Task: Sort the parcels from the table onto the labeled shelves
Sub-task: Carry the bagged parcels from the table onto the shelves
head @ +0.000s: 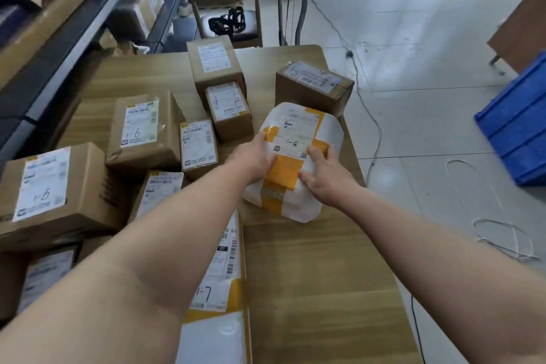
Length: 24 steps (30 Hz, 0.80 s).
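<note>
Pickup step: left grip [254, 156] and right grip [325, 177] both clasp the white 8-1 parcel [298, 124] lying on the surface [310, 275] at one o'clock; next, probably lift it toward the shelves [59, 38] at ten o'clock

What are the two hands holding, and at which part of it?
Both hands hold the white parcel with yellow tape, marked 8-1. The left hand grips its left edge, the right hand its near right side. It rests on the table.
</note>
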{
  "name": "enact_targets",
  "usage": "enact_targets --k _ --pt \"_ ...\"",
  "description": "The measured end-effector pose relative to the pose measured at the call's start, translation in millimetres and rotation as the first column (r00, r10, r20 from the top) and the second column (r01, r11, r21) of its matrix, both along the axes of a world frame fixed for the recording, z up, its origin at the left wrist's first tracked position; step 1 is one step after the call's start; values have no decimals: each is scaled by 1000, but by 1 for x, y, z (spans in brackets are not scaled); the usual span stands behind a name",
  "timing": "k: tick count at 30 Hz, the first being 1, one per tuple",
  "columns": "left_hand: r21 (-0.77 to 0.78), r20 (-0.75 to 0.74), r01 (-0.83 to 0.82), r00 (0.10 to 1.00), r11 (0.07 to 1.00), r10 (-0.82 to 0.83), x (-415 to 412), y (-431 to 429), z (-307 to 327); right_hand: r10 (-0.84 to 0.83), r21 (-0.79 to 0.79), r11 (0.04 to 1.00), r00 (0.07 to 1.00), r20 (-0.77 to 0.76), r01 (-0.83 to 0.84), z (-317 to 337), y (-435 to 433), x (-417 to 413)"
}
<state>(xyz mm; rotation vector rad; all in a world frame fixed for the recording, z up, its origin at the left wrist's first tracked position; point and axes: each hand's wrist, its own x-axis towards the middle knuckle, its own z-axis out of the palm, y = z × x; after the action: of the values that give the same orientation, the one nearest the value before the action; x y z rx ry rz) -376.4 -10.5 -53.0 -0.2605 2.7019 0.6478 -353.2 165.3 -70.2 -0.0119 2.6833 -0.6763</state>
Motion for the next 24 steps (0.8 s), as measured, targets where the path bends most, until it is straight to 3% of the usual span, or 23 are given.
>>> enact_targets --k 6,24 --pt "-167 -37 9 999 986 -16 32 29 -1 21 -44 999 999 46 -19 -2 32 13" --pt "-200 -66 -205 978 958 196 196 135 1 333 -68 942 943 33 -330 -1 142 125"
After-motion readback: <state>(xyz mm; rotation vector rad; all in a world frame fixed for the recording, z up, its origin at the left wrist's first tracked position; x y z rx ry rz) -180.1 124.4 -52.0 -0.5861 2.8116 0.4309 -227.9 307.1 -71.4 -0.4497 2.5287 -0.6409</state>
